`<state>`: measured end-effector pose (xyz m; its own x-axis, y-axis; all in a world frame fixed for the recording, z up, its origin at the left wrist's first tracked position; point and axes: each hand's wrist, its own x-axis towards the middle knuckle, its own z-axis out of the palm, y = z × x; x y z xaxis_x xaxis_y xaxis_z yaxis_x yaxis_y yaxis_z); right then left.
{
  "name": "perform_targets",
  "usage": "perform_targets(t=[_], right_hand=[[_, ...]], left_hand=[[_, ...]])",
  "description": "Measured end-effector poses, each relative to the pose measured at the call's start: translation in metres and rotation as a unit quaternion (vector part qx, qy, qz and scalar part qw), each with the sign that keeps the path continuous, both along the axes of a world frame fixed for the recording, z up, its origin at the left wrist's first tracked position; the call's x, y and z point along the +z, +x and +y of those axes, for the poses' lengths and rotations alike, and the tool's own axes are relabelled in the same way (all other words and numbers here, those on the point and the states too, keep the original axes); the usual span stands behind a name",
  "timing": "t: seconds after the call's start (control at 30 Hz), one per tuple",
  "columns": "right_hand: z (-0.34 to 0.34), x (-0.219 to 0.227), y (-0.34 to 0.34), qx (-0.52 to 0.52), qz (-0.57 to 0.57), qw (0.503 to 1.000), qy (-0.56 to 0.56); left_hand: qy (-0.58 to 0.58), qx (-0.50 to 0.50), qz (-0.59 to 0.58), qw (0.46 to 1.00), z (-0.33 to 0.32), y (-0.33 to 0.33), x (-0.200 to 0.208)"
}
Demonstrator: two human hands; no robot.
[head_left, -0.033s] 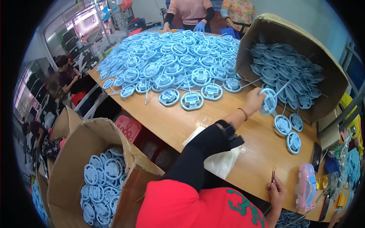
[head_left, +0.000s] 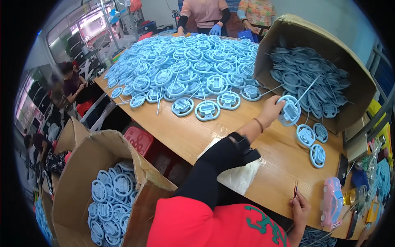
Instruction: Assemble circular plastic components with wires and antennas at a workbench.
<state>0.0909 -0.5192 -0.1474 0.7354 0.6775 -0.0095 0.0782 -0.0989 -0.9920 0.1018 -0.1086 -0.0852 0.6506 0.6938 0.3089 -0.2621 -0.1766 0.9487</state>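
Before a pale wall (head_left: 345, 24), a yellowish wood-grain counter (head_left: 271, 160) carries a tipped brown cardboard box (head_left: 363, 84) of pale-blue wheels (head_left: 302, 70). Near its mouth, the left hand (head_left: 271, 110) pinches one round pale-blue plastic wheel (head_left: 289, 111); the right hand's grip (head_left: 300, 204) pinches a slim dark-and-red tool (head_left: 295, 191), lower end hidden.

Scanning for words now, and nothing comes up readable! The one strong candidate sits on the red shirt (head_left: 185, 222): a green print (head_left: 263, 225), its curling strokes looking rather like letters, slanting down to the right and bending with the cloth, but they can't be made out. Over to the blue wheels (head_left: 207, 110), and any marks on their faces are too small to tell. Same on the pink car (head_left: 331, 201): nothing legible there.
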Motion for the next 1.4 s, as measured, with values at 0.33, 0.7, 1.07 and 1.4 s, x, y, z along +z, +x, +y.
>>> perform_targets(t=[0.33,0.7,1.07,1.4], right_hand=[[0.012,0.015,-0.003,0.011,-0.124,0.992,-0.024],[0.061,0.082,-0.004,0.004,-0.416,0.907,-0.069],[0.05,0.07,0.005,0.011,-0.421,0.9,-0.113],[0.042,0.065,0.007,0.022,-0.367,0.925,-0.1]], left_hand=[[-0.319,-0.111,-0.338,0.878,-0.014,-0.062,0.024],[-0.271,-0.238,0.01,0.933,-0.131,-0.065,-0.029],[-0.279,-0.313,0.051,0.906,-0.154,-0.067,-0.027],[-0.288,-0.362,0.11,0.88,-0.157,-0.07,-0.022]])
